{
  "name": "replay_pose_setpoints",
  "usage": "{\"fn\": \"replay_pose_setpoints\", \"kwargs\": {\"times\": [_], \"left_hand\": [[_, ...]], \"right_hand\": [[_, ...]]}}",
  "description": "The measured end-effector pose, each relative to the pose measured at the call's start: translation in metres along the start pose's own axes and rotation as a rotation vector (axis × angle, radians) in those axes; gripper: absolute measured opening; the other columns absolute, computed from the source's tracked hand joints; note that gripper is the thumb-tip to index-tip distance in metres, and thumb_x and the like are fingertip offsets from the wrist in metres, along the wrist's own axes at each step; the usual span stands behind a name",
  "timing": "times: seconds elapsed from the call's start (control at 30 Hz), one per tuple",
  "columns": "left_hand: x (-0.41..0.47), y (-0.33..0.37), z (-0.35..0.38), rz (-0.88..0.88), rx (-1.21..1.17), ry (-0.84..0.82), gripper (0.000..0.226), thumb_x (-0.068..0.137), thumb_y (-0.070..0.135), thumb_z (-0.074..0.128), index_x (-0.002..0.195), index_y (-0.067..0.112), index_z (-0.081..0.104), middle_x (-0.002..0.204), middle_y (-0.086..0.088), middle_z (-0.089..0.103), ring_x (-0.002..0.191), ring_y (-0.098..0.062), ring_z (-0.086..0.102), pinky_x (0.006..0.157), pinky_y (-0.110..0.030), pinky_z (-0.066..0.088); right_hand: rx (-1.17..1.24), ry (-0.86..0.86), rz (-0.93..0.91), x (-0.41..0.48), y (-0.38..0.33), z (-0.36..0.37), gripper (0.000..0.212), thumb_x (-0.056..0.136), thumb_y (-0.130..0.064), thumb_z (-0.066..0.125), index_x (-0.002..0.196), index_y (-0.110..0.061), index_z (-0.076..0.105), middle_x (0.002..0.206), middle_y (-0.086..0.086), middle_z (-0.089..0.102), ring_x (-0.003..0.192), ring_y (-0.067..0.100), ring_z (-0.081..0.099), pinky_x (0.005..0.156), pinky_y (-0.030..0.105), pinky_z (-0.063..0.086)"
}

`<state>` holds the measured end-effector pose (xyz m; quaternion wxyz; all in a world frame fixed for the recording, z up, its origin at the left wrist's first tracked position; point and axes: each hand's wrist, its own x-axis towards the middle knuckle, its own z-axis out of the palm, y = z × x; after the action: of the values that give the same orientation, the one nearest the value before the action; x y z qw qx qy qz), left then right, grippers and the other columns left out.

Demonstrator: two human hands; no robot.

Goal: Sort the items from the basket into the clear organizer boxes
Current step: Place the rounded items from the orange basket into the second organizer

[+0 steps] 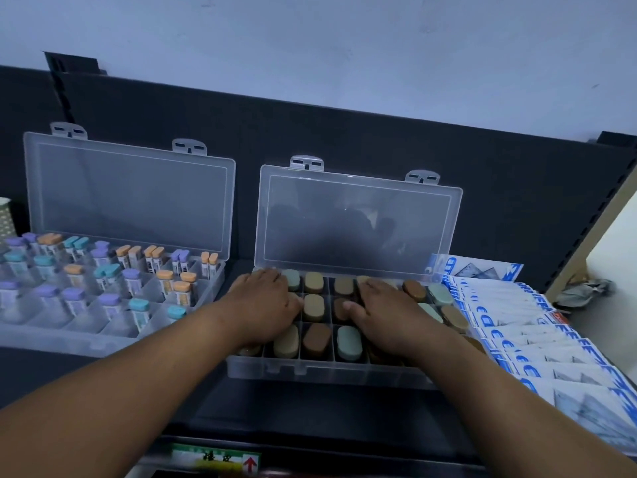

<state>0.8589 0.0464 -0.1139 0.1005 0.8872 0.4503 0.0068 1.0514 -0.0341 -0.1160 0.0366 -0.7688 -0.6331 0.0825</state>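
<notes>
Left hand point(265, 301) and right hand point(386, 307) lie flat, palms down, fingers spread over capped items point(317, 339) in centre organizer box point(331, 369); nothing gripped. Likely pressing tops level so raised lid point(358, 219) can close. Compartments nearly all filled: tan, brown, grey-green oval caps. Left organizer box point(103, 334), lid up, holds purple, teal, orange capped tubes point(110, 301). Blue-white packets point(537, 339) fanned just right. Basket not in view.
</notes>
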Motion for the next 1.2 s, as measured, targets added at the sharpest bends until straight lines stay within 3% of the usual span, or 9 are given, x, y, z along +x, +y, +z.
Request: {"fn": "replay_pose_setpoints", "kwargs": {"times": [0.1,0.27,0.47,0.53,0.73,0.8,0.9,1.03,1.2], "left_hand": [[-0.002,-0.002,-0.003,0.029,-0.029,0.017,0.044,0.099,0.043,0.03,0.125,0.012,0.048,0.133,-0.007,0.047,0.12,-0.021,0.043,0.105,-0.038,0.031],[-0.008,-0.006,-0.009,0.065,-0.038,-0.019,0.051,0.102,0.038,0.03,0.144,0.011,0.033,0.152,-0.007,0.032,0.139,-0.019,0.028,0.113,-0.032,0.02],[-0.006,-0.008,-0.009,0.095,-0.012,-0.028,0.059,0.102,0.043,0.026,0.153,0.017,0.012,0.162,-0.003,0.007,0.148,-0.016,0.003,0.118,-0.035,0.003],[-0.005,-0.004,-0.009,0.11,0.005,-0.039,0.057,0.102,0.043,0.024,0.153,0.018,0.014,0.161,-0.001,0.01,0.148,-0.016,0.005,0.118,-0.035,0.003],[-0.005,0.001,-0.007,0.13,-0.038,-0.021,0.044,0.1,0.042,0.03,0.132,0.017,0.047,0.137,-0.002,0.047,0.128,-0.017,0.038,0.113,-0.034,0.023],[-0.006,0.002,-0.009,0.132,-0.043,-0.026,0.045,0.101,0.042,0.031,0.136,0.017,0.044,0.143,-0.003,0.043,0.133,-0.019,0.035,0.117,-0.038,0.02],[-0.011,0.011,-0.013,0.147,0.002,-0.039,0.055,0.102,0.04,0.028,0.151,0.016,0.021,0.16,-0.004,0.016,0.146,-0.017,0.014,0.117,-0.031,0.006],[-0.009,0.026,-0.014,0.184,0.018,-0.02,0.052,0.102,0.039,0.027,0.149,0.015,0.028,0.158,-0.004,0.023,0.144,-0.017,0.018,0.117,-0.033,0.01],[-0.001,0.036,-0.011,0.203,0.043,-0.029,0.059,0.102,0.045,0.026,0.153,0.018,0.016,0.161,-0.001,0.013,0.148,-0.015,0.008,0.117,-0.032,0.006]], "right_hand": [[-0.021,0.014,0.015,0.001,-0.004,0.001,0.062,0.097,-0.054,0.03,0.142,-0.013,0.038,0.146,0.009,0.041,0.132,0.026,0.039,0.109,0.04,0.032],[-0.086,0.055,0.03,0.003,-0.009,0.004,0.066,0.093,-0.062,0.028,0.139,-0.017,0.041,0.144,0.006,0.044,0.13,0.026,0.041,0.106,0.042,0.03],[-0.115,0.064,0.06,0.003,-0.004,0.004,0.075,0.093,-0.065,0.024,0.151,-0.017,0.023,0.16,0.007,0.018,0.147,0.024,0.015,0.117,0.043,0.012],[-0.123,0.061,0.052,0.004,-0.001,0.004,0.075,0.093,-0.065,0.024,0.151,-0.017,0.024,0.16,0.006,0.018,0.147,0.023,0.013,0.117,0.043,0.01],[-0.101,0.041,0.041,-0.002,-0.001,0.007,0.077,0.094,-0.065,0.025,0.151,-0.014,0.024,0.159,0.006,0.021,0.147,0.023,0.015,0.117,0.041,0.012],[-0.093,0.046,0.038,-0.003,-0.001,0.006,0.076,0.094,-0.064,0.025,0.15,-0.014,0.026,0.158,0.007,0.022,0.146,0.024,0.016,0.118,0.041,0.013],[-0.107,0.08,0.049,-0.007,0.009,-0.002,0.073,0.094,-0.064,0.025,0.145,-0.013,0.034,0.153,0.009,0.031,0.143,0.026,0.024,0.117,0.042,0.019],[-0.122,0.029,0.103,-0.017,0.024,-0.01,0.069,0.094,-0.063,0.024,0.14,-0.013,0.04,0.151,0.008,0.034,0.143,0.025,0.023,0.116,0.042,0.021],[-0.135,0.034,0.128,-0.019,0.023,-0.006,0.073,0.094,-0.063,0.022,0.145,-0.013,0.034,0.157,0.007,0.026,0.148,0.023,0.009,0.119,0.043,0.012]]}}
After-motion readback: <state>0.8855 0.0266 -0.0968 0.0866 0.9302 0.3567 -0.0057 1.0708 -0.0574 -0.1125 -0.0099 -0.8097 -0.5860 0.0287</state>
